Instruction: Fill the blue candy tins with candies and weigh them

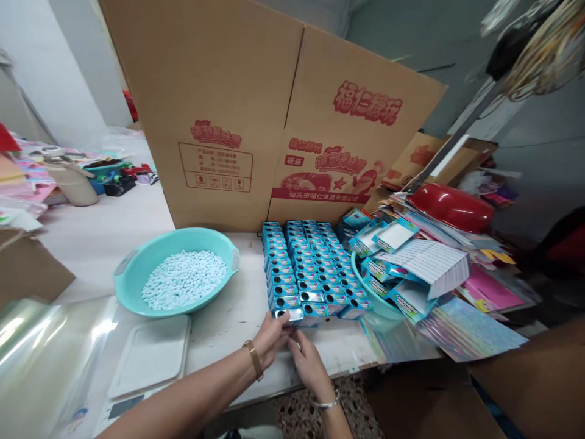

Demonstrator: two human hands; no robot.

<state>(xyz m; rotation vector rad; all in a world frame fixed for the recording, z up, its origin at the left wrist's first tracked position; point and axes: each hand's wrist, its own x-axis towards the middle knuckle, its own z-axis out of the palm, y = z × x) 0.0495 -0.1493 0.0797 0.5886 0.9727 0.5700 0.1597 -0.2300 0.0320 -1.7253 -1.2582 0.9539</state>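
Observation:
Rows of small blue boxes (315, 268), each with a dark round spot or shiny window on top, stand packed together on the white table. At the front left corner of the rows, my left hand (269, 337) has its thumb on top of a small blue box (295, 313), its fingers curled round the near side. My right hand (308, 361) is close beside it, fingertips near the front of that box and partly hidden. Whether the right hand grips anything does not show. To the left, a turquoise basin (128, 277) holds many pale blue candy-like pellets (185, 280).
A tall cardboard carton (219, 73) stands behind the rows. A white scale (150, 353) and clear plastic film (41, 366) lie at left. On the right, flattened blue boxes (395, 235) overflow a bowl beside stacked cards (423, 259) and a red basin (450, 207).

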